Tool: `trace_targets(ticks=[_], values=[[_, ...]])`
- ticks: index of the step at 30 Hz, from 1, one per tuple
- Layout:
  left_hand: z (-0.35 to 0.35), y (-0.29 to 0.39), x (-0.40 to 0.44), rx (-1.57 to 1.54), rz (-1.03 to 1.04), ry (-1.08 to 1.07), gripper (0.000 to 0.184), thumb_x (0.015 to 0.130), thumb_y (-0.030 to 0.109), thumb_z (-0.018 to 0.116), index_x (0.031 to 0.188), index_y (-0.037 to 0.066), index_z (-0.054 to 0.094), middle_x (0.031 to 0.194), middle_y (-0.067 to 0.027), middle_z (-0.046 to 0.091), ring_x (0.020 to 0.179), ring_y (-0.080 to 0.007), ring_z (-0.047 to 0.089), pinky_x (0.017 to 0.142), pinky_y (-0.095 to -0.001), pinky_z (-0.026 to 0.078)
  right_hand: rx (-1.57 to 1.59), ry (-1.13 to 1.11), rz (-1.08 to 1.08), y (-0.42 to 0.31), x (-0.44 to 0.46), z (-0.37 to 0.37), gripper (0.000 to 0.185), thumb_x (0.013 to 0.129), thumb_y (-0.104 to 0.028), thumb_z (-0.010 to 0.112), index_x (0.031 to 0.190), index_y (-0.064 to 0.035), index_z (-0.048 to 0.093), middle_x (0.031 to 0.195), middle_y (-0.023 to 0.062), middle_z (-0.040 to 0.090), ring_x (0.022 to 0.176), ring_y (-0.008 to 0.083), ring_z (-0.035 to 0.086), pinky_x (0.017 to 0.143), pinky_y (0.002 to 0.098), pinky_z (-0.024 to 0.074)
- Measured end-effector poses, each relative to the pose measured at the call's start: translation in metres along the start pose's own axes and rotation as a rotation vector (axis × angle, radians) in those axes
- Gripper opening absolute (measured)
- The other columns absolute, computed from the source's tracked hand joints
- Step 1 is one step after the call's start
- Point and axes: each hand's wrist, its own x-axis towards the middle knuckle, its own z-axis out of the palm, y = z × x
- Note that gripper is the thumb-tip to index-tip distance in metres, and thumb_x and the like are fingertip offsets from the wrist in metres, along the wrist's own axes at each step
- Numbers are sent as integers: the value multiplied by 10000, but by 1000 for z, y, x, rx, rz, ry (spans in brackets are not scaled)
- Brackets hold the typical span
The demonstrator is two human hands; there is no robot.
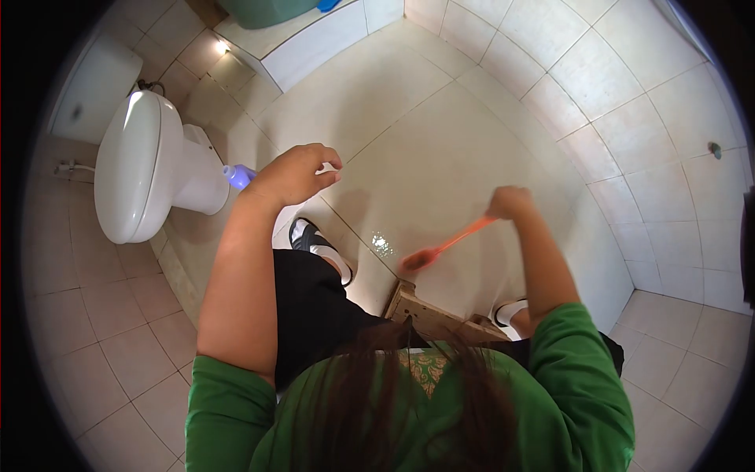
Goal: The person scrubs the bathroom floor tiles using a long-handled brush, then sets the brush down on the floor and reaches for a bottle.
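Observation:
My right hand (pixel 510 202) is wrapped round the handle of an orange scrub brush (pixel 464 234). The brush's head points down and left, low over the tiled floor (pixel 409 141), close to a wet, shiny patch; whether it touches the floor I cannot tell. My left hand (pixel 303 173) hangs in the air with nothing in it, its fingers bent and apart. Just beyond the left wrist is a purple bottle (pixel 239 175) with a light cap, partly hidden by my arm.
A white toilet (pixel 138 167) with its lid down stands at the left. A wooden stool (pixel 440 308) is beneath me, between my feet. At the back, a green tub (pixel 267 11) rests on a tiled ledge (pixel 314 49). Tiled walls (pixel 582 86) close off the right.

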Motion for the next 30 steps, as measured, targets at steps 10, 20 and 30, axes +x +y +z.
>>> trace_targets(ticks=[10, 20, 30], values=[[7, 5, 7, 18, 4, -37, 209, 816, 193, 585, 952, 34, 593, 962, -128, 586, 907, -241, 569, 774, -344, 456, 33, -37, 178, 102, -9, -12, 331, 635, -363, 693, 854, -117, 663, 923, 68, 652, 899, 212, 607, 780, 369, 431], [10, 27, 22, 34, 70, -66, 224, 816, 224, 570, 961, 55, 597, 981, -143, 591, 928, -267, 565, 793, -367, 447, -119, 47, 115, 112, -23, -17, 266, 638, -349, 689, 783, -126, 678, 857, 84, 655, 855, 251, 607, 826, 435, 378], [13, 59, 50, 98, 171, -81, 187, 802, 181, 595, 921, 37, 602, 949, -122, 599, 896, -245, 574, 775, -337, 454, -150, -33, -154, 72, -31, 58, 316, 594, -324, 734, 830, -122, 678, 877, 63, 656, 896, 228, 605, 794, 402, 395]])
